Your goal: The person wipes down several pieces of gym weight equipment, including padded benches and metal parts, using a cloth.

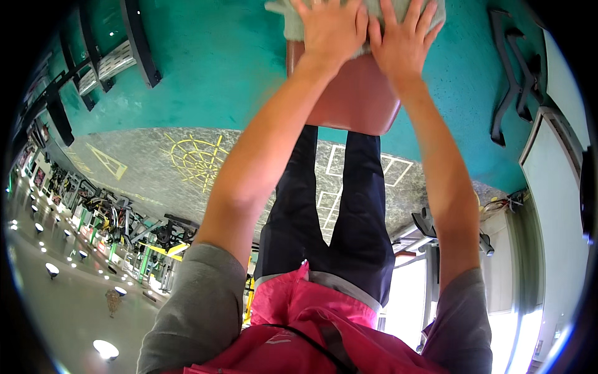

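Note:
A grey cloth [294,26] lies over the far part of a brown padded bench [352,96], partly cut off by the top edge of the picture. My left hand [331,30] rests flat on the cloth with its fingers stretched out; some fingertips run out of view. Just beside it, my right hand [402,45] presses on the same cloth, fingers spread. The two hands almost touch at the thumbs. Bare brown padding shows between my forearms, on the side nearer to me.
Teal flooring [205,75] surrounds the bench, meeting grey floor with yellow markings [198,159]. Dark metal frames stand at the far left [138,40] and far right [506,75]. Gym machines [134,218] line the left, and a white panel [554,187] stands at right.

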Action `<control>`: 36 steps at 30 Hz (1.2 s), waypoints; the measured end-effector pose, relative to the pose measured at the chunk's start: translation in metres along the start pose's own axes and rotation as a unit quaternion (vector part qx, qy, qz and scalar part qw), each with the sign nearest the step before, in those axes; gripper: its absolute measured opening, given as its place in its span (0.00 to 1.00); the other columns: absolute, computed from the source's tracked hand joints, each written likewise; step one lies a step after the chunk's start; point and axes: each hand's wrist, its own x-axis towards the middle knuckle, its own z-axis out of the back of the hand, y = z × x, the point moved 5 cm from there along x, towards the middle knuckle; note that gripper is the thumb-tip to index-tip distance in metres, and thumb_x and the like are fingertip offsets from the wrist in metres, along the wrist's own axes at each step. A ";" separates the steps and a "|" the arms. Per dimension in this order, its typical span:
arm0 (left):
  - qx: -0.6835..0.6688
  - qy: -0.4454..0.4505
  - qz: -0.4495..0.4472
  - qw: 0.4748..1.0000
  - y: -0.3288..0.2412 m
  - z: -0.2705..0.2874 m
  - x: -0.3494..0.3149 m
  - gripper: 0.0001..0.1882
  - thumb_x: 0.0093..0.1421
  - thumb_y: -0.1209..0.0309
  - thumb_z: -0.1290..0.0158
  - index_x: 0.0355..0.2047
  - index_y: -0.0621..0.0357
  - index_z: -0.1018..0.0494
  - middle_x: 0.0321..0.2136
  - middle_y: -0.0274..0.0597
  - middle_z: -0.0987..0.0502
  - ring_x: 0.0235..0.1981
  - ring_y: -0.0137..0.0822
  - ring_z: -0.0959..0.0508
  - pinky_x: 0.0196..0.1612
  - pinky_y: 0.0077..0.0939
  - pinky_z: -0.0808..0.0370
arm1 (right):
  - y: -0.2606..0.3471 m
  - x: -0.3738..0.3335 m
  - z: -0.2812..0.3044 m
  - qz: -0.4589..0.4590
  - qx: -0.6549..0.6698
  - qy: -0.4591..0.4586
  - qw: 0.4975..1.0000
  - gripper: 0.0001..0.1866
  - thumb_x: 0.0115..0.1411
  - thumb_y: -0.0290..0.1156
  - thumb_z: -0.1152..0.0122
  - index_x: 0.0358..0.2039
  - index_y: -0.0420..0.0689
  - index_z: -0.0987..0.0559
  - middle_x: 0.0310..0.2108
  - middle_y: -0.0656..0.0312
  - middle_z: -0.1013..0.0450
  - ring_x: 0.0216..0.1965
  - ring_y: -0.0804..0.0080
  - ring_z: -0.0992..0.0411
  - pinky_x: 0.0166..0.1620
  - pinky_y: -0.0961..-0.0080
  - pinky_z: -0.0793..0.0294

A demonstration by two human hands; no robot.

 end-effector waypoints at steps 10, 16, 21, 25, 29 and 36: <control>-0.117 0.183 -0.023 0.976 -0.015 -0.026 -0.233 0.31 0.66 0.69 0.44 0.69 0.64 0.32 0.73 0.58 0.35 0.76 0.58 0.40 0.77 0.62 0.46 | 0.038 -0.231 -0.009 0.038 0.094 0.268 0.958 0.33 0.72 0.40 0.43 0.74 0.42 0.35 0.77 0.36 0.46 0.79 0.36 0.50 0.77 0.32 0.55; -0.141 0.195 -0.055 0.969 -0.007 -0.026 -0.234 0.32 0.64 0.74 0.44 0.69 0.64 0.32 0.72 0.57 0.34 0.76 0.57 0.38 0.77 0.62 0.44 | 0.026 -0.223 -0.004 0.092 0.078 0.232 0.965 0.31 0.69 0.39 0.37 0.71 0.51 0.28 0.77 0.49 0.41 0.78 0.54 0.42 0.77 0.44 0.46; -0.199 0.090 -0.042 0.975 0.009 -0.018 -0.119 0.35 0.58 0.83 0.46 0.69 0.66 0.33 0.73 0.59 0.35 0.77 0.59 0.40 0.78 0.61 0.45 | 0.018 -0.105 -0.006 0.113 0.109 0.142 0.977 0.32 0.67 0.28 0.40 0.72 0.48 0.28 0.76 0.48 0.38 0.78 0.52 0.41 0.77 0.44 0.44; -0.275 -0.046 -0.014 0.960 0.029 0.020 -0.018 0.40 0.54 0.88 0.48 0.71 0.69 0.36 0.74 0.63 0.38 0.77 0.63 0.41 0.79 0.62 0.49 | 0.030 0.014 0.008 0.134 0.197 0.051 0.970 0.36 0.60 0.16 0.44 0.71 0.44 0.28 0.75 0.50 0.36 0.77 0.52 0.40 0.77 0.46 0.43; -0.276 -0.225 -0.013 0.934 0.058 0.102 0.047 0.34 0.65 0.86 0.55 0.73 0.69 0.37 0.75 0.68 0.40 0.78 0.65 0.43 0.79 0.65 0.52 | 0.090 0.121 0.075 0.189 0.272 -0.080 0.940 0.33 0.60 0.16 0.43 0.68 0.42 0.25 0.74 0.54 0.34 0.76 0.55 0.38 0.77 0.52 0.41; -0.068 -0.213 -0.010 0.975 0.154 0.129 0.141 0.34 0.71 0.62 0.53 0.74 0.68 0.38 0.74 0.63 0.39 0.78 0.62 0.46 0.80 0.59 0.52 | 0.173 0.233 0.053 0.245 0.110 -0.070 0.961 0.31 0.69 0.31 0.50 0.72 0.39 0.30 0.75 0.46 0.37 0.77 0.52 0.41 0.80 0.55 0.50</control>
